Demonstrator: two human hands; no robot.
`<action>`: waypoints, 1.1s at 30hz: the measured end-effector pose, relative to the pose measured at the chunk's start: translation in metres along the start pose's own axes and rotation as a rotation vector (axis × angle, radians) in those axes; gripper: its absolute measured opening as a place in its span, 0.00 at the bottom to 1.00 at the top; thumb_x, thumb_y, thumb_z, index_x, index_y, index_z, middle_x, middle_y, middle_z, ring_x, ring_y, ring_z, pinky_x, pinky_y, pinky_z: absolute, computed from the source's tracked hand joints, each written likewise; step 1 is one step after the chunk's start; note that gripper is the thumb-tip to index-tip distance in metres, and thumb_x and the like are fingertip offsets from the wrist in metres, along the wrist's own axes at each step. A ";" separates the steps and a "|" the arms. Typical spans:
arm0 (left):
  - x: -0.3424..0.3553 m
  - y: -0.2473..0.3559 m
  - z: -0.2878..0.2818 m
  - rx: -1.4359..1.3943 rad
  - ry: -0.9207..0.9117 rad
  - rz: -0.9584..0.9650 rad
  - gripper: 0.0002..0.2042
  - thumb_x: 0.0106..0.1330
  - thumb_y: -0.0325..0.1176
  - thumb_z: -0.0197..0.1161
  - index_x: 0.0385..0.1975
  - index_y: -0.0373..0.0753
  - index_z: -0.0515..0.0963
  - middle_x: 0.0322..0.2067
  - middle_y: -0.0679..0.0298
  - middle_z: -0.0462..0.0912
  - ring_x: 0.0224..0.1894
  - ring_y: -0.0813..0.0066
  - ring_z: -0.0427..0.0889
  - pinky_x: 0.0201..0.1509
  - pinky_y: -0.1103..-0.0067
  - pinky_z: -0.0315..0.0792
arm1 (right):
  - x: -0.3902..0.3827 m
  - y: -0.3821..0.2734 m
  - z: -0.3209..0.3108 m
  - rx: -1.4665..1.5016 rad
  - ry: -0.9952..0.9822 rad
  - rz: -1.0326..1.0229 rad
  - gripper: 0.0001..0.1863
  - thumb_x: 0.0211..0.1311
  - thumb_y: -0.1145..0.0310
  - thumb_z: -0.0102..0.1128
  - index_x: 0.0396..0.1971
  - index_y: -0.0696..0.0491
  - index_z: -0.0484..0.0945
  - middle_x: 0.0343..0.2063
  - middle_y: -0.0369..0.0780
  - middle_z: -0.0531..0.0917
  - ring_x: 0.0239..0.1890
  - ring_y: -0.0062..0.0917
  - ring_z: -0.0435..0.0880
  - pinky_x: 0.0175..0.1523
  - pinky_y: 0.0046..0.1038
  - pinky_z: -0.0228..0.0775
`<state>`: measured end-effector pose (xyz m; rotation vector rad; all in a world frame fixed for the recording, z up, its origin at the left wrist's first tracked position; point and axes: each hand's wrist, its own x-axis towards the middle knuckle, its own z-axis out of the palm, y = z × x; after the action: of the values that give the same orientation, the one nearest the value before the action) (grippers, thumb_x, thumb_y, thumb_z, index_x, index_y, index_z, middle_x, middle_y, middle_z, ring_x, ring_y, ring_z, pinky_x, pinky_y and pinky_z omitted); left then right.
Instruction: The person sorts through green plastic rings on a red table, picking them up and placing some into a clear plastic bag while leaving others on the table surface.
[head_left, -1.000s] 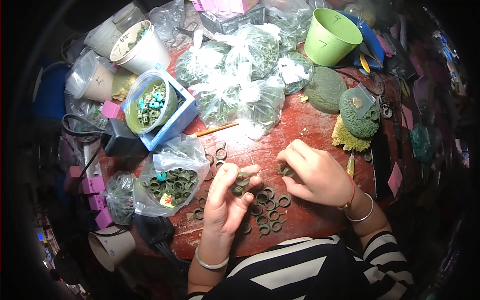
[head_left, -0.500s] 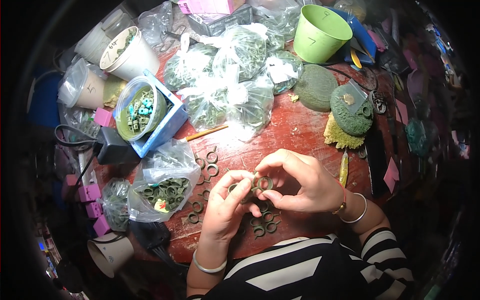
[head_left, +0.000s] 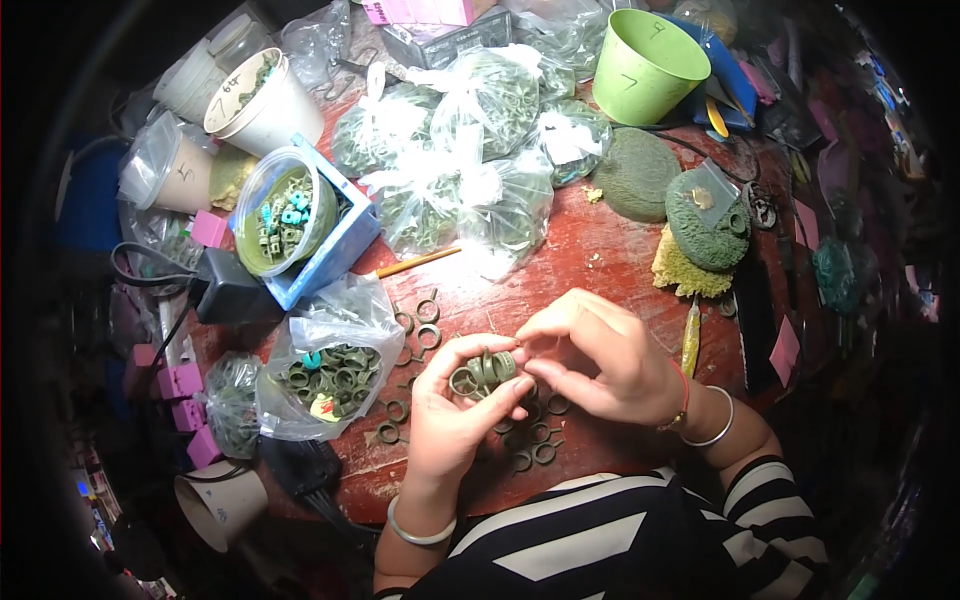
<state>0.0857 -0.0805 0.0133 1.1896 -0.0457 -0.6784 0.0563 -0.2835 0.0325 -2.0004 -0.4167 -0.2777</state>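
Observation:
My left hand (head_left: 450, 410) holds a small cluster of dull green wax-like rings (head_left: 485, 372) between thumb and fingers, above the red table. My right hand (head_left: 610, 365) is at the right side of that cluster, thumb and index finger drawn close together; what lies between them is too small to make out. More loose green rings (head_left: 428, 335) lie on the tabletop (head_left: 620, 280) around my hands. An open plastic bag (head_left: 330, 380) full of similar rings, with one turquoise piece, sits just left of my left hand.
Tied bags (head_left: 460, 190) fill the back middle. At left are a blue box (head_left: 330, 255) with a tub, white cups (head_left: 260, 110), pink blocks (head_left: 180, 385) and a black device (head_left: 230, 290). At right stand a green bucket (head_left: 650, 75), textured green pads (head_left: 700, 240), yellow sponge and a yellow tool (head_left: 690, 340).
My hands have come together in the middle. My right hand moved left to the rings in my left hand, which now sit stacked in the left fingers as the right fingertips draw slightly back.

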 end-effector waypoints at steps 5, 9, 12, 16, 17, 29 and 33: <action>-0.002 -0.004 0.000 0.196 0.108 0.175 0.18 0.58 0.13 0.70 0.48 0.34 0.78 0.42 0.64 0.83 0.42 0.84 0.81 0.46 0.87 0.76 | 0.001 0.007 0.002 -0.080 -0.028 0.069 0.11 0.58 0.79 0.66 0.41 0.58 0.79 0.34 0.43 0.80 0.35 0.36 0.81 0.41 0.32 0.75; 0.001 -0.010 -0.003 0.294 0.105 0.254 0.18 0.58 0.14 0.71 0.48 0.34 0.78 0.40 0.66 0.82 0.40 0.85 0.80 0.44 0.87 0.75 | 0.003 -0.002 0.003 0.078 -0.055 0.060 0.09 0.61 0.79 0.65 0.41 0.58 0.82 0.35 0.42 0.82 0.34 0.33 0.84 0.39 0.30 0.76; 0.000 -0.007 -0.002 0.224 0.098 0.173 0.18 0.59 0.14 0.70 0.49 0.33 0.79 0.40 0.67 0.81 0.44 0.83 0.80 0.51 0.84 0.76 | 0.003 0.000 0.004 0.109 -0.083 0.040 0.11 0.61 0.80 0.65 0.43 0.56 0.82 0.35 0.42 0.82 0.34 0.32 0.85 0.40 0.30 0.78; -0.004 -0.001 0.001 0.152 0.115 0.100 0.19 0.59 0.15 0.70 0.50 0.33 0.79 0.39 0.68 0.80 0.43 0.84 0.80 0.51 0.84 0.75 | 0.004 0.003 0.003 0.105 -0.047 0.040 0.11 0.61 0.80 0.64 0.43 0.57 0.82 0.35 0.42 0.82 0.36 0.34 0.85 0.40 0.31 0.77; -0.004 0.000 0.001 0.152 0.131 0.101 0.18 0.59 0.15 0.71 0.49 0.34 0.79 0.39 0.68 0.80 0.42 0.84 0.79 0.51 0.84 0.75 | 0.005 0.003 0.003 0.091 -0.040 0.035 0.11 0.60 0.80 0.64 0.43 0.57 0.81 0.35 0.43 0.82 0.36 0.35 0.85 0.40 0.32 0.77; 0.002 0.002 -0.020 -0.640 -0.104 0.008 0.08 0.70 0.22 0.58 0.46 0.36 0.72 0.45 0.52 0.77 0.33 0.71 0.80 0.21 0.87 0.70 | -0.008 0.015 0.008 -0.295 -0.190 0.144 0.19 0.55 0.75 0.70 0.47 0.58 0.77 0.38 0.44 0.77 0.43 0.40 0.80 0.50 0.35 0.74; 0.002 0.006 -0.011 -0.395 0.051 -0.060 0.05 0.70 0.21 0.61 0.40 0.36 0.74 0.36 0.60 0.78 0.30 0.79 0.78 0.21 0.89 0.67 | -0.006 0.009 0.006 -0.207 -0.106 0.160 0.17 0.53 0.78 0.69 0.44 0.59 0.78 0.35 0.42 0.79 0.35 0.33 0.82 0.42 0.30 0.77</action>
<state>0.0941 -0.0712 0.0136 0.8292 0.1610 -0.6732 0.0546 -0.2831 0.0204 -2.2445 -0.3015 -0.1189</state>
